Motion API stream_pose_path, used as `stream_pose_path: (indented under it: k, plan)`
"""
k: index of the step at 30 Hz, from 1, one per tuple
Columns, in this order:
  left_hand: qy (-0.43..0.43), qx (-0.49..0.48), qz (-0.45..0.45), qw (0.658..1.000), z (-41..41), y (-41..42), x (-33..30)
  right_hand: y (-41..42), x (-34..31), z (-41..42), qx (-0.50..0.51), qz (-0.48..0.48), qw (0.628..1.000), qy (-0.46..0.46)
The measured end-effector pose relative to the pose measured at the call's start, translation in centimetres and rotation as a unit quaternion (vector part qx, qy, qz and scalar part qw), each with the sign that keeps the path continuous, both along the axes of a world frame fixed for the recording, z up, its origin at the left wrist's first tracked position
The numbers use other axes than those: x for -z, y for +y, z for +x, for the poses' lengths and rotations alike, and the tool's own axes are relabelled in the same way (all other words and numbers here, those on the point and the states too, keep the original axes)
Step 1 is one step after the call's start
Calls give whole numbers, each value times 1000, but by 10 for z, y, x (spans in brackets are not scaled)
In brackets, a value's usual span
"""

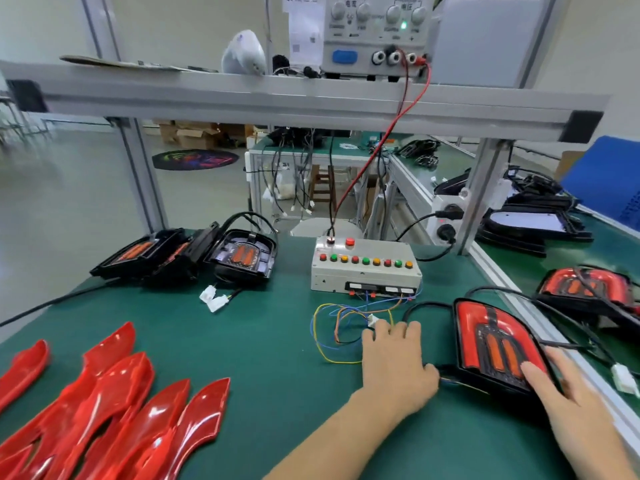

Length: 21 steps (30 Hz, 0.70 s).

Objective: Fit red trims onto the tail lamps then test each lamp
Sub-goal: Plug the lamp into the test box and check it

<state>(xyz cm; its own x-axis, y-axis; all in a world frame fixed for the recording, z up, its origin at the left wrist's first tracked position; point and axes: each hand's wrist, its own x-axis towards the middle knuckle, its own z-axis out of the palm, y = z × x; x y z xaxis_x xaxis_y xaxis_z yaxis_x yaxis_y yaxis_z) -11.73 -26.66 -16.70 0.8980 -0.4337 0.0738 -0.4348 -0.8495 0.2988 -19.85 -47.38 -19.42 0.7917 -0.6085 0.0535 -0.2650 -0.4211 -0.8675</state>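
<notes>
Green bench mat [263,341] is filling most of the frame, its lower and left edges cut off. Red trims [114,403] are lying in a loose overlapping pile at lower left, running out of frame; about six showing, exact count unclear. Three black lamp housings without trims [187,254] are sitting at mid left, tilted against each other, insides partly hidden. Test box [365,268] is standing at centre with nine small coloured buttons in a row and one larger red one above; labels too blurred to read. Power supply [377,32] on the upper shelf is cropped by the top edge.

Tail lamp with red trim [495,344] is lying face up at lower right. Right hand [568,400] is resting on its near end, fingers fairly straight, thumb hidden. Left hand [394,362] is lying palm down just left of it, fingertips covering a white connector [372,320] on the coloured wires [332,334]; cannot tell whether it is pinching it. A second trimmed lamp [588,292] is lying at the right edge, partly cut off.
</notes>
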Motion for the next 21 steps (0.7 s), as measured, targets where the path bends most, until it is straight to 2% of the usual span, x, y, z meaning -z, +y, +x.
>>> stream_pose_path:
  k: [8,13,15,17,19,21]
  plan:
    - [127,-38,-103,986,12,-10,1,4,-3,2,3,-16,1000,-10]
    - [143,-50,-68,986,13,-20,-3,10,-7,-1,9,-5,1000,-12]
    - [173,-44,-82,981,15,-21,-5,11,-8,-2,14,-4,1000,-5]
    - [226,-48,-161,960,19,-19,-7,12,-9,-2,18,5,1000,-5]
    - [273,-54,-260,925,24,-18,-8,12,-10,-2,21,11,1000,-10]
    - [305,-69,-300,901,26,-19,-11,12,-10,-1,27,7,1000,-9]
